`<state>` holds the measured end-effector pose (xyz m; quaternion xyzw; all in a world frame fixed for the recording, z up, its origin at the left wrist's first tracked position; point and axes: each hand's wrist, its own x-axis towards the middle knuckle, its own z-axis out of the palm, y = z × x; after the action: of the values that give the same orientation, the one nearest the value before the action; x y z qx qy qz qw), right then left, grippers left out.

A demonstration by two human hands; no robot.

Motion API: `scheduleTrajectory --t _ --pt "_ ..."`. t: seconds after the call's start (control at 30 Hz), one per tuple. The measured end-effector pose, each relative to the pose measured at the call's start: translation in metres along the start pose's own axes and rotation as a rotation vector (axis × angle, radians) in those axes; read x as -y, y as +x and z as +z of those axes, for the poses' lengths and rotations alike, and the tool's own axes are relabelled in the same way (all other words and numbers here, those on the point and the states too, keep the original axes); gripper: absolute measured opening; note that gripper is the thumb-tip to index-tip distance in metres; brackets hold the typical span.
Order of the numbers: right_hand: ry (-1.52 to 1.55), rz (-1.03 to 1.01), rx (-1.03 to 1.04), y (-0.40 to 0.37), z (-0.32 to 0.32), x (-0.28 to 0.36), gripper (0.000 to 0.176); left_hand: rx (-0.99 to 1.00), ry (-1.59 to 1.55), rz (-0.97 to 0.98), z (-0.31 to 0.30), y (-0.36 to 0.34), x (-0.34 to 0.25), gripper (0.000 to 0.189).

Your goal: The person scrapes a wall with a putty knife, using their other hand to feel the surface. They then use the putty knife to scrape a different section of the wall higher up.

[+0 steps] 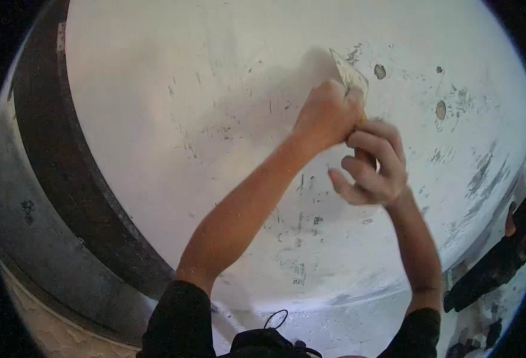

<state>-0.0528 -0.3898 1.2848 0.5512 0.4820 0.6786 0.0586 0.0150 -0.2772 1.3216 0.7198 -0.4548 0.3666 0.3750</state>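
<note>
My left hand [330, 114] is closed around a putty knife [350, 74], its broad light blade angled up against a white wall [155, 65]. Most of the handle is hidden inside my fist. Just below and to the right is my right hand [377, 164], fingers curved and spread, thumb standing apart. Its upper fingertips come right up to the heel of my left hand, near the lower end of the knife. Grey scuffs and small bare patches mark the wall around both hands.
Two holes or chipped spots, an upper one [380, 71] and a lower one [441, 110], lie right of the blade. A dark curved-looking band [54, 131] borders the wall at left. At far right, a person's dark-clothed leg [483, 274] shows.
</note>
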Motion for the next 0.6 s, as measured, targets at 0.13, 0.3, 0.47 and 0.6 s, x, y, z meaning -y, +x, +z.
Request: scheduleTrajectory --t 0.13,0.3,0.47,0.6 --pt "0.218 -0.08 -0.051 0.028 0.003 -0.028 0.023 0.059 0.002 0.109 -0.014 0.022 0.003 0.037" --pt "0.347 -0.184 -0.075 0.033 0.02 -0.017 0.034 0.091 0.154 0.191 -0.027 0.02 0.001 0.037" --pt "0.326 -0.208 -0.059 0.03 0.02 -0.007 0.032 0.046 -0.186 -0.153 -0.02 0.008 -0.011 0.04" --pt "0.283 -0.19 0.052 0.027 0.018 -0.019 0.033 0.018 -0.293 -0.267 -0.011 0.015 -0.008 0.042"
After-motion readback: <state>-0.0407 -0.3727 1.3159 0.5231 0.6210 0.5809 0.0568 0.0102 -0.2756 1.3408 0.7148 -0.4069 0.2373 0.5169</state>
